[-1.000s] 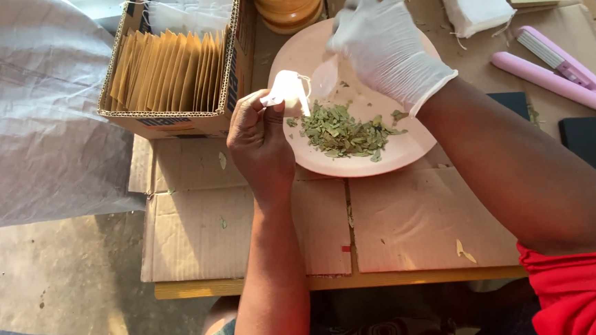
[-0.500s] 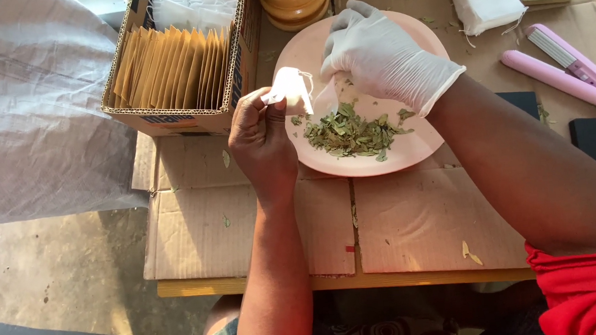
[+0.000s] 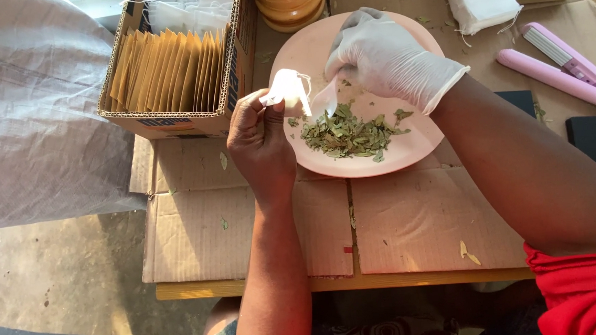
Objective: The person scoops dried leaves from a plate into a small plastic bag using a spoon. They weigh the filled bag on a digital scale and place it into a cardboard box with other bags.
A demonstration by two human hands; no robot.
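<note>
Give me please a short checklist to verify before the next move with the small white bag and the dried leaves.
1. Left hand grips the small white mesh bag: ok, pinched at its edge.
2. Bag mouth open: cannot tell, glare hides it.
3. Gloved right hand holds a white scoop near the bag: ok.
4. Scoop loaded with leaves: cannot tell.
5. Dried leaves remain on the pink plate: ok, a pile in the middle.
6. Leaves stay on the plate only: not ok, a few bits lie on the cardboard.
</note>
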